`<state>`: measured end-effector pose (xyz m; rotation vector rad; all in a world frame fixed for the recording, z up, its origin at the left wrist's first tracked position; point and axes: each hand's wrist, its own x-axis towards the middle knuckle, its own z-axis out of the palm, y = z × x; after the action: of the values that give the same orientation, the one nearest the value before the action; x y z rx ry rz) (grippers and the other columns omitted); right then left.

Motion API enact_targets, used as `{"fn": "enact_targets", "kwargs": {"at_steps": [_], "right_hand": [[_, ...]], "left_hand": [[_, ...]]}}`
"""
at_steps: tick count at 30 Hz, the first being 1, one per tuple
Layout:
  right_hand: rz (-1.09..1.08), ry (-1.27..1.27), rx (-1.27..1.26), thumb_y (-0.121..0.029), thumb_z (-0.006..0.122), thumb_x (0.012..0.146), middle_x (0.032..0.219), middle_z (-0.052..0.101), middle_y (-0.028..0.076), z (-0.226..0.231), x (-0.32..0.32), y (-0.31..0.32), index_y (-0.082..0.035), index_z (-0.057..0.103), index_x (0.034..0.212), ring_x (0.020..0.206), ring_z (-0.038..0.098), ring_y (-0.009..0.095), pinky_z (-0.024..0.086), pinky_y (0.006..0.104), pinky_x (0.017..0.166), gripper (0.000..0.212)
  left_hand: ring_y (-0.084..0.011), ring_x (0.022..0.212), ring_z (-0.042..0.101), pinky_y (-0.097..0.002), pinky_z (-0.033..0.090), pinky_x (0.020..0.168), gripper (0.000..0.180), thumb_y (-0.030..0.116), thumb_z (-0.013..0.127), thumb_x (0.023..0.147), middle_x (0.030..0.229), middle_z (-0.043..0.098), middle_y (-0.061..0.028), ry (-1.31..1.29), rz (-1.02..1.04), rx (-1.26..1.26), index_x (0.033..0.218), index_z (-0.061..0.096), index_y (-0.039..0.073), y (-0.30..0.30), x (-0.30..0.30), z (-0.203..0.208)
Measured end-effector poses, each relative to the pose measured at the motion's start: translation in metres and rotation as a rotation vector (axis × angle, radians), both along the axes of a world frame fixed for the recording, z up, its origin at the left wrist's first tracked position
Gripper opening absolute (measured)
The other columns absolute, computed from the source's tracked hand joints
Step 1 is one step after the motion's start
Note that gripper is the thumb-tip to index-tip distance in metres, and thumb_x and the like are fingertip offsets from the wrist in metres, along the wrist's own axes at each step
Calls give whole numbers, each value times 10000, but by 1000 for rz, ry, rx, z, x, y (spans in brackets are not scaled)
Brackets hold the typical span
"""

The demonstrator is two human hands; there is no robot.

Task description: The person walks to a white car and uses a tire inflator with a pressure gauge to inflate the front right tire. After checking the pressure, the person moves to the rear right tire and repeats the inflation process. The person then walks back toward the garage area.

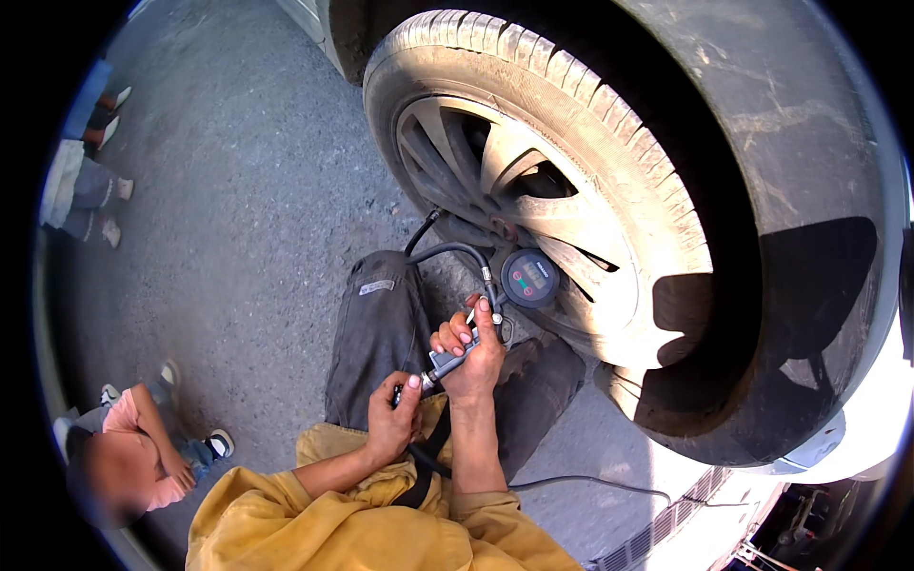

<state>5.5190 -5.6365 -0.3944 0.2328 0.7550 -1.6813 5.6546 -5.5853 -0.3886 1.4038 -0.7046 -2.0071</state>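
Observation:
My right hand (473, 354) grips the metal handle of a tyre inflator (455, 358), fingers around its lever. The inflator's round digital gauge (529, 278) sits just above the hand, and a black hose (447, 249) loops from it toward the wheel. My left hand (393, 420) holds the lower end of the handle where the supply hose joins. Both hands hover over my bent knee in dark grey trousers (381, 333). A dusty car tyre (609, 143) with a silver spoked hubcap (514, 190) stands right in front.
The car's body (838, 171) fills the right side. A thin hose (590, 483) trails across the asphalt (248, 190) to the right. A crouching person in a pink top (133, 447) is at lower left; other people's legs (90, 181) stand at far left.

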Motion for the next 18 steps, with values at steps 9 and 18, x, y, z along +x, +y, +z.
{"fn": "enact_targets", "kwargs": {"at_steps": [9,18], "right_hand": [[-6,13,5,-356,542,994,608,360,-47,-1,0,1,-134,536,1053,487,350,67,356,274,553,230],[-14,2,12,-350,555,989,608,366,-48,-1,0,0,-129,536,1049,490,358,67,358,271,552,230]], "left_hand": [[-71,363,367,-249,280,328,332,362,560,989,513,422,16,37,30,13,851,501,65,1,1,-4],[-72,357,363,-250,278,323,336,362,553,992,509,417,18,8,20,4,853,504,60,2,0,-5]]}}
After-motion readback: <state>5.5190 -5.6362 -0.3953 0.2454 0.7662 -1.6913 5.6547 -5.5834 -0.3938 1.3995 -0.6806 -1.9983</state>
